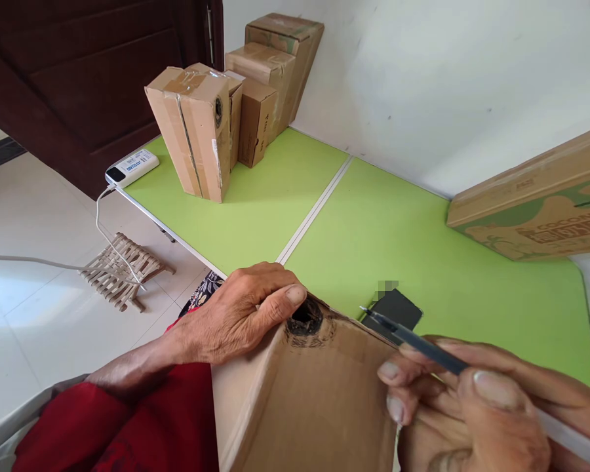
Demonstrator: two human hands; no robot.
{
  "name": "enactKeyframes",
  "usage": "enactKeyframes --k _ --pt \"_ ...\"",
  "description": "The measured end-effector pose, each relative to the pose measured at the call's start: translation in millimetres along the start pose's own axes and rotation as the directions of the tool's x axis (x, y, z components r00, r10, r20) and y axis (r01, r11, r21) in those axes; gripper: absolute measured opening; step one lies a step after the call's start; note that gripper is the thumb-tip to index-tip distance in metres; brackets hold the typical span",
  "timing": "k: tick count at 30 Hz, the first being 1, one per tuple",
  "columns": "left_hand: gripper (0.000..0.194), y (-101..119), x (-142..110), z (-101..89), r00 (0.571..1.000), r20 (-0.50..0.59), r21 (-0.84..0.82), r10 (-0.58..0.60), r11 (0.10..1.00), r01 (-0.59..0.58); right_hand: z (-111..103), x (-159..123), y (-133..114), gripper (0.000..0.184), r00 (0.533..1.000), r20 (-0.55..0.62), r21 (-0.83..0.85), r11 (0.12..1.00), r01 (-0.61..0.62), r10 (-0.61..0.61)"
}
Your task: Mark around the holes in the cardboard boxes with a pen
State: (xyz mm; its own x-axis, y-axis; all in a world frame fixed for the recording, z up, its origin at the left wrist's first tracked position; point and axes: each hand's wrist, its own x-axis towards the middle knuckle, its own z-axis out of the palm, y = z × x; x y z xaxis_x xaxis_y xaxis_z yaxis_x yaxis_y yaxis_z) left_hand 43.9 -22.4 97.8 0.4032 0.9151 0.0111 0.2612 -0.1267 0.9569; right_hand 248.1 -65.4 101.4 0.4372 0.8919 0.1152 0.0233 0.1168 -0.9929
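A cardboard box [324,400] stands close in front of me, with a dark-edged round hole near its top edge and black scribble marks around it. My left hand [236,314] grips the box's upper left corner, its thumb lying beside the hole and its other fingers bent over the far side. Between the thumb and fingers of my right hand [482,406] is a pen [432,351], its tip pointing left, up off the box surface. Two fingertips of that hand are at the box's right edge. Behind the pen lies a flat black object [396,311], perhaps a phone.
Several cardboard boxes [191,131] stand at the table's far left, the front one with a similar hole. A white device [132,167] with a cable sits at the green table's [398,216] left edge. A large carton [535,203] is at right. On the floor is a woven stool [120,269].
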Motion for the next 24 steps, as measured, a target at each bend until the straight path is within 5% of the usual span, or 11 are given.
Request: enactKeyframes --k 6,11,15,24 --pt "0.061 -7 -2 -3.5 1.000 -0.026 -0.019 -0.013 1.000 0.013 -3 50 39 0.022 0.992 -0.090 0.227 0.972 -0.066 0.089" --pt "0.056 -11 -3 -7.5 0.999 -0.038 -0.078 -0.032 0.997 0.029 -2 71 99 0.047 0.966 0.053 -0.247 0.941 -0.232 0.252" --pt "0.052 -12 -3 -8.7 0.999 -0.033 -0.111 -0.018 0.994 0.014 11 75 138 0.043 0.942 0.161 -0.524 0.834 -0.172 0.295" --pt "0.052 -11 -4 -9.9 0.999 -0.036 -0.097 -0.036 0.995 0.033 29 86 160 0.032 0.921 0.169 -0.780 0.619 -0.094 0.352"
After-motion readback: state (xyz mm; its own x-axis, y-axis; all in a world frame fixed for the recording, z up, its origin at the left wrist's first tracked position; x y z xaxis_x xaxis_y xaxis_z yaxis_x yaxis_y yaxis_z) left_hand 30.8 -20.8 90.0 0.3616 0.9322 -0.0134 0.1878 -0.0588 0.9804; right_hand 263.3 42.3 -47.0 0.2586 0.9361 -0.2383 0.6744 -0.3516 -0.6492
